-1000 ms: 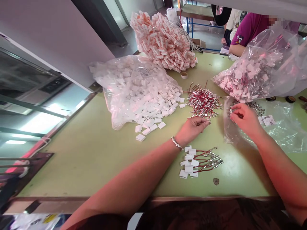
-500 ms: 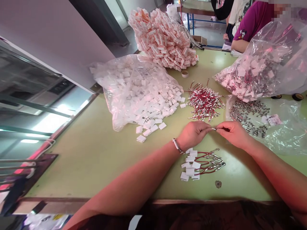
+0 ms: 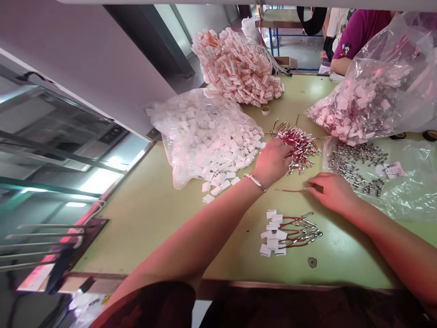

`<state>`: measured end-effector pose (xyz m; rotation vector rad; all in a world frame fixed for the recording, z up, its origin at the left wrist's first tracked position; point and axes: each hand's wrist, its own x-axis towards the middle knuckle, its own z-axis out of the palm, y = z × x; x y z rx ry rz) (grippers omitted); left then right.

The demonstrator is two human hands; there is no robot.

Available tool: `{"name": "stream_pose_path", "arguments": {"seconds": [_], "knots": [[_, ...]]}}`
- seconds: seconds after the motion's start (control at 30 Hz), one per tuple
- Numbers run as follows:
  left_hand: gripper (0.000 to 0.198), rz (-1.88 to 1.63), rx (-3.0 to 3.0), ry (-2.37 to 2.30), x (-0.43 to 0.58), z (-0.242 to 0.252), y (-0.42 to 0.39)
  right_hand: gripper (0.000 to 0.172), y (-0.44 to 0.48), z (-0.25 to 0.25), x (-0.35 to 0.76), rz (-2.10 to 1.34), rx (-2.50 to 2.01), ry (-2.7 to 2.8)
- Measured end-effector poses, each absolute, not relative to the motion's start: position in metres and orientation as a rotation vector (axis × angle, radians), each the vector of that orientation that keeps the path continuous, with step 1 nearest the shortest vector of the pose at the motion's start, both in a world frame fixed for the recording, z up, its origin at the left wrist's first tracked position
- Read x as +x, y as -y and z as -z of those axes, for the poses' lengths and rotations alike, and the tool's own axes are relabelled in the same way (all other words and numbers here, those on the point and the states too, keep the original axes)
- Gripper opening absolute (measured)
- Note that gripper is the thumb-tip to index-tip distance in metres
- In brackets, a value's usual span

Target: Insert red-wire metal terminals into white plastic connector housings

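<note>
My left hand [image 3: 273,160] reaches out to the loose heap of red wires with metal terminals [image 3: 297,142]; its fingers curl down at the heap's left edge, beside the spilled white plastic housings [image 3: 235,152]. Whether they grip anything is hidden. My right hand [image 3: 329,191] rests on the green table [image 3: 153,214], pinching the end of one red wire [image 3: 290,190] that lies flat toward the left. Just nearer me sits a small bundle of finished wires with white housings [image 3: 285,233].
A clear bag of small metal parts [image 3: 362,166] lies right of my hands. A big bag of assembled pieces [image 3: 368,100] and a pink-white pile [image 3: 239,68] stand at the back. A tape roll [image 3: 265,110] lies between. Another person in purple [image 3: 358,32] works at the far side.
My hands were joined on a wire in front of me. Now the left hand has gone forward to the red wire heap, while the right stays holding the single wire on the table.
</note>
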<state>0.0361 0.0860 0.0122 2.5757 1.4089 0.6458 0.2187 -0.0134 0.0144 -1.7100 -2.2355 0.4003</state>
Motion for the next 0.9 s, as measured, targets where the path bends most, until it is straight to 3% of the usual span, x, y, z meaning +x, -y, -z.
{"name": "stream_pose_path", "arguments": {"seconds": [0.2, 0.3, 0.47, 0.7, 0.9], "knots": [[0.018, -0.434, 2.741, -1.354, 0.05, -0.001, -0.105, 0.028, -0.002, -0.054, 0.279, 0.022, -1.986, 1.877], [0.024, -0.465, 2.793, -1.222, 0.043, -0.007, -0.105, 0.025, -0.01, -0.069, 0.31, -0.05, -2.225, 1.863], [0.016, -0.542, 2.628, -1.298, 0.025, -0.039, -0.087, 0.021, -0.01, -0.055, 0.297, -0.26, -2.376, 2.142], [0.018, -0.545, 2.529, -1.171, -0.003, -0.057, -0.059, 0.015, -0.013, -0.03, 0.277, -0.22, -2.383, 2.299], [0.018, -0.489, 2.466, -1.192, -0.015, -0.056, -0.053, 0.012, -0.019, -0.037, 0.296, -0.11, -2.304, 2.156]]}}
